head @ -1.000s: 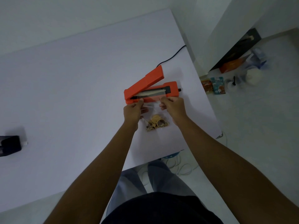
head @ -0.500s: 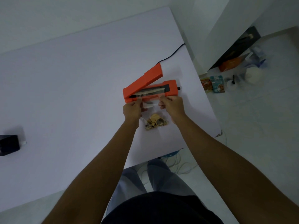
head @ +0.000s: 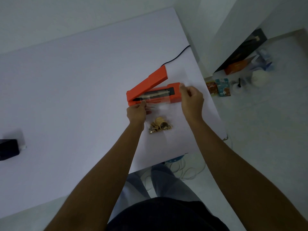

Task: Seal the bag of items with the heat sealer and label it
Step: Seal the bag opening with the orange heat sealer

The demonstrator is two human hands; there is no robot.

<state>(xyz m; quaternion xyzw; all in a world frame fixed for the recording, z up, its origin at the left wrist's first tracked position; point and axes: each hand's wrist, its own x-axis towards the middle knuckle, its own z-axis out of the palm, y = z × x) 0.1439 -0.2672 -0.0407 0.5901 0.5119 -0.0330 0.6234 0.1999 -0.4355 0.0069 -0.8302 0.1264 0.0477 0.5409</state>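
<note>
Bag (head: 158, 114) mouth on open heat sealer (head: 153, 92), pinched by left hand (head: 135, 112); right hand (head: 191, 99) loosely curled, empty, beside sealer's right end

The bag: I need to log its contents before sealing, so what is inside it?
Inside the clear bag lies a heap of small tan and gold items at its near end. What they are, and anything beneath the heap, cannot be made out.

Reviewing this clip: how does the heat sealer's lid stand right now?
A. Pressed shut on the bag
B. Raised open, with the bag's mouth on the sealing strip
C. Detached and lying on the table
B: the orange heat sealer has its lid angled up, and the clear bag has its mouth across the strip.
</note>
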